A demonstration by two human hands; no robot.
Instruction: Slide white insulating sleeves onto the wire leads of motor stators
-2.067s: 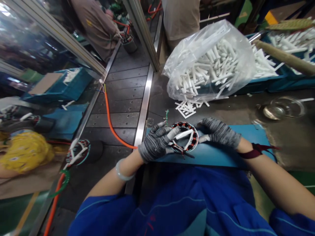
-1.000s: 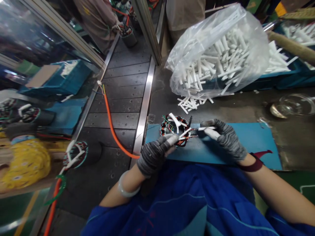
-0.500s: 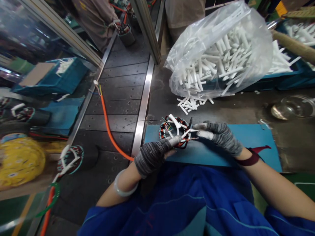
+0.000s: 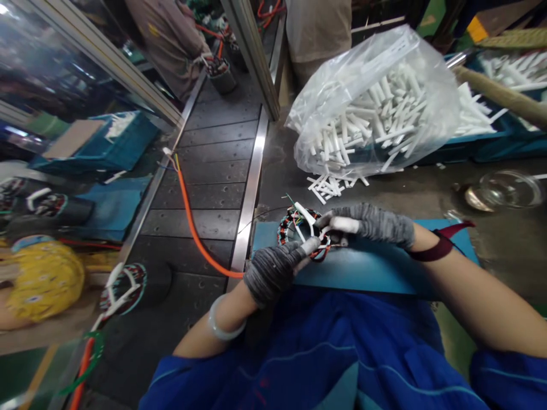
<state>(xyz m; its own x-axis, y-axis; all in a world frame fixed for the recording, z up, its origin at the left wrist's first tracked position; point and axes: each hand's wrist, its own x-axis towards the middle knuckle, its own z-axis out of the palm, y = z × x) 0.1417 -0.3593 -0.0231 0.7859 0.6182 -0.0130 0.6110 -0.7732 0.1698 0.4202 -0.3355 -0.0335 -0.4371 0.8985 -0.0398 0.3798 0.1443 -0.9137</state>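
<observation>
A motor stator (image 4: pixel 282 228) with black, orange and pale lacing sits on a blue mat (image 4: pixel 363 267) in front of me. White insulating sleeves (image 4: pixel 305 214) and thin coloured wires stick up out of its ring. My left hand (image 4: pixel 277 266), in a grey knit glove with white fingertips, grips the near side of the stator, its thumb against a white sleeve. My right hand (image 4: pixel 367 226), gloved alike, pinches a thin white sleeve (image 4: pixel 325 230) at the right of the ring. The fingers partly hide the sleeve ends and the wires there.
A clear plastic bag (image 4: pixel 376 108) of white sleeves lies behind the mat, with loose sleeves (image 4: pixel 327 187) spilled before it. A glass bowl (image 4: pixel 504 191) stands at right. At left runs a slatted conveyor (image 4: pixel 200 193) with an orange cable (image 4: pixel 188 222) and another stator (image 4: pixel 128 287). Co-workers stand beyond.
My right hand has moved left and its fingers now reach over the ring, close to my left thumb. The dark wire end that stood up beside the right fingers is no longer visible.
</observation>
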